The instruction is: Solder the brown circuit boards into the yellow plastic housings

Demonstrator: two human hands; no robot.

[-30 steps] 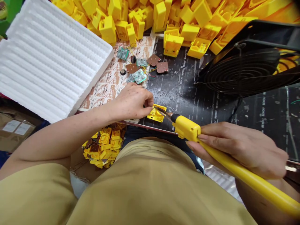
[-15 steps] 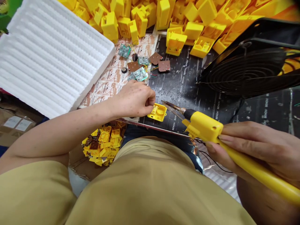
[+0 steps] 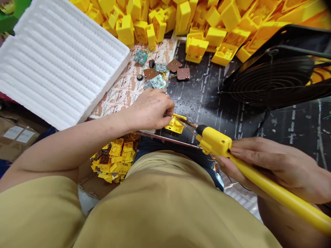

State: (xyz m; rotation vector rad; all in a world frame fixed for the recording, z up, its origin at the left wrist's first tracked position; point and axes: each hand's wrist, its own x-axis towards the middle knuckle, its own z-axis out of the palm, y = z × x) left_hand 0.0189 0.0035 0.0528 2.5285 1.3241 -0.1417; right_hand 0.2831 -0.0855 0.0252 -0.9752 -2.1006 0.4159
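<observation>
My left hand pinches a small yellow plastic housing that rests on the black mat near the bench's front edge. In my right hand is a yellow soldering iron, gripped along its long handle. The iron's metal tip points left and touches the housing's right side. Small circuit boards with wires lie just beyond my left hand.
A big heap of yellow housings fills the back of the bench. A white ribbed foam tray lies at the left. A black fan stands at the right. Below the bench edge a box holds more yellow parts.
The soldering iron was drawn back to the right half a second ago; now its tip is back on the housing. My left hand has stayed on the housing.
</observation>
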